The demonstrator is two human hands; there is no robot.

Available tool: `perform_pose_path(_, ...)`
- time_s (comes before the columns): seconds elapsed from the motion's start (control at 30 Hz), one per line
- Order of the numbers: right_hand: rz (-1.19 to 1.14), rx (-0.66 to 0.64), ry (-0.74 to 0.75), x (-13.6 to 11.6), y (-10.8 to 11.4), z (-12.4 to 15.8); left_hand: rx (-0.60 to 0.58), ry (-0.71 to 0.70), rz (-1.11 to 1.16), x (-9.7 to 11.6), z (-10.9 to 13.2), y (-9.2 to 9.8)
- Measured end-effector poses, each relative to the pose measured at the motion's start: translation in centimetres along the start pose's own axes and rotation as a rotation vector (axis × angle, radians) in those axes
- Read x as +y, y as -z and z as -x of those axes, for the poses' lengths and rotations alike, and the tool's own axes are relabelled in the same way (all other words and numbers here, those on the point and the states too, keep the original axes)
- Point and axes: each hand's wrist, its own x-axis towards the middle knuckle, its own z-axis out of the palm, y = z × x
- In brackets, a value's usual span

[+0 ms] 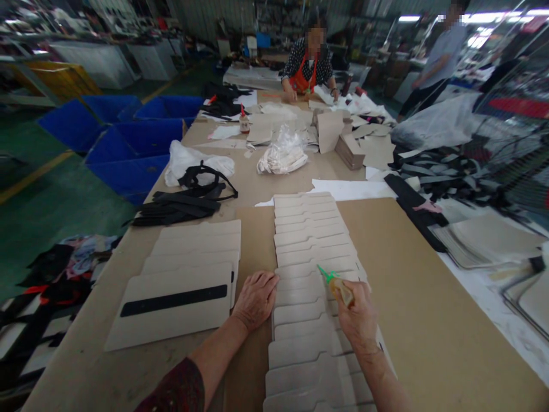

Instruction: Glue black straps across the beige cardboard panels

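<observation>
My right hand [358, 312] is closed around a small glue bottle [343, 290] of amber colour with a green pointed nozzle. The bottle is tilted, its tip over a long row of overlapping beige panels [300, 315] with stepped edges. Whether the tip touches a panel, I cannot tell. Against the left edge of that row lies my left hand [256, 294], palm down, with nothing visible in it. To its left is a smaller stack of beige panels [180, 280]; the front one bears a black strip [174, 301].
Black straps [180, 206] and a white plastic bag [199, 163] lie at the table's left edge. Blue bins [132, 149] stand on the floor beyond. A co-worker in an orange apron [303, 74] works at the far end. More panels [489, 237] lie on the right.
</observation>
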Motion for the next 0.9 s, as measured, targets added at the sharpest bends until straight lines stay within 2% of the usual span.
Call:
perform_pose_path(0.23, -0.055, -0.010, 0.046, -2.2, -0.7, 0.2, -0.004, -0.005, -0.021, 0.1, 0.0, 0.0)
perform_pose_path(0.9, -0.139, -0.147, 0.142, -7.0, -2.8, 1.5, -0.036, -0.003, -0.034, 0.3, 0.1, 0.1)
